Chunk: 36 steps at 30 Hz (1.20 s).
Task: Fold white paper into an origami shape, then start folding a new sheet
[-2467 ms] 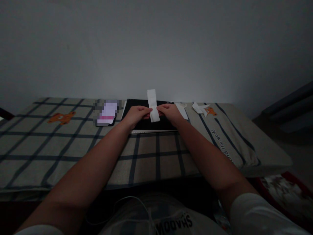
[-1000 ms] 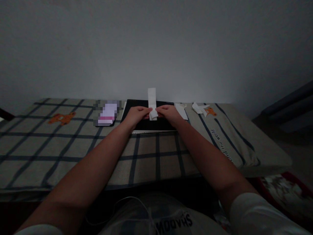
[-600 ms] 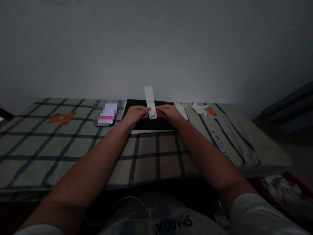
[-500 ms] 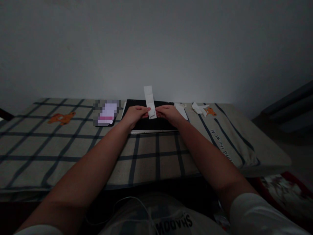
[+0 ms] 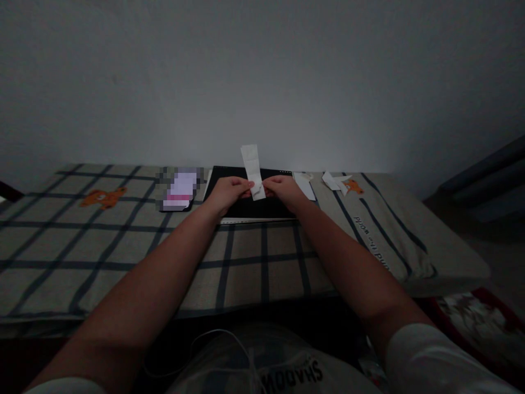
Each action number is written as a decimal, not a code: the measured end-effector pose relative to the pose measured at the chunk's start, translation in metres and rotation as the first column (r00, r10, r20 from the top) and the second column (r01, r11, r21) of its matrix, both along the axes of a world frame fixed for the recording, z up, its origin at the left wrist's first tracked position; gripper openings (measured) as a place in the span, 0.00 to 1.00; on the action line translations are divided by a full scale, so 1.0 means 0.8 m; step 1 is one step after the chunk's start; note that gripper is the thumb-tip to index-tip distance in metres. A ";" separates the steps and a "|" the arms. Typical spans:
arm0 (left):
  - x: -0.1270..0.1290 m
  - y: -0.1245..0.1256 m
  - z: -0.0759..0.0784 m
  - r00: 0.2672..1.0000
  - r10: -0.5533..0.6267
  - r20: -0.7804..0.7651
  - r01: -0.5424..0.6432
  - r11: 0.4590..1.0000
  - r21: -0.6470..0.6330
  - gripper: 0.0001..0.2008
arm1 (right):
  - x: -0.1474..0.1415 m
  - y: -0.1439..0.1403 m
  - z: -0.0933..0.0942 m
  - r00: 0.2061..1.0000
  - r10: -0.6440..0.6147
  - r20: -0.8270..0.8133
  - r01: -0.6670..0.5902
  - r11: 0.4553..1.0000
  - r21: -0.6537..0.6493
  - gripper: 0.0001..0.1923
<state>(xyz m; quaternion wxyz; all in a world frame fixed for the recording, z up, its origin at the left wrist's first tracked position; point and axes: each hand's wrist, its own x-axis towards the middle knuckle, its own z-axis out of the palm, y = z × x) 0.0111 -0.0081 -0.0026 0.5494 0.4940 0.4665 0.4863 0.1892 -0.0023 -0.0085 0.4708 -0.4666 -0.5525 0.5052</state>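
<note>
A narrow white paper strip (image 5: 252,167) stands upright between my hands, its lower end folded up near my fingertips. My left hand (image 5: 227,192) pinches the strip's lower left side and my right hand (image 5: 284,191) pinches its lower right side. Both hands hover over a black notebook (image 5: 246,209) that lies flat on the checked cloth. The strip's top leans slightly left, in front of the grey wall.
A phone (image 5: 179,190) with a lit screen lies left of the notebook. White paper scraps (image 5: 332,180) and another strip (image 5: 305,186) lie to its right. The checked cloth (image 5: 123,241) with orange bear prints covers the table; the table's edge drops off at right.
The strip's lower end has been folded up shorter since the earliest frame, and the strip sits slightly higher. Both hands stay in nearly the same spot.
</note>
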 end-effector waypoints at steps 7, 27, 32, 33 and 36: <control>-0.001 -0.004 0.005 0.999 0.021 -0.030 -0.020 0.999 0.050 0.06 | -0.002 -0.007 0.010 0.997 0.005 -0.075 -0.011 0.997 -0.078 0.07; 0.002 -0.009 0.005 0.970 0.130 -0.204 -0.087 0.975 0.204 0.10 | 0.002 -0.005 0.007 0.995 0.073 -0.071 -0.078 0.994 -0.075 0.06; 0.005 -0.012 0.005 0.973 0.122 -0.195 -0.081 0.975 0.207 0.10 | 0.002 -0.004 0.006 0.999 0.027 -0.037 -0.029 0.998 -0.057 0.04; 0.005 -0.012 0.005 0.980 0.107 -0.165 -0.075 0.979 0.187 0.10 | 0.002 -0.005 0.006 0.999 0.019 -0.031 -0.021 0.998 -0.052 0.04; 0.006 -0.010 0.004 0.999 0.027 -0.045 -0.023 0.996 0.087 0.12 | 0.001 -0.004 0.008 0.999 -0.001 -0.041 -0.001 0.999 -0.041 0.05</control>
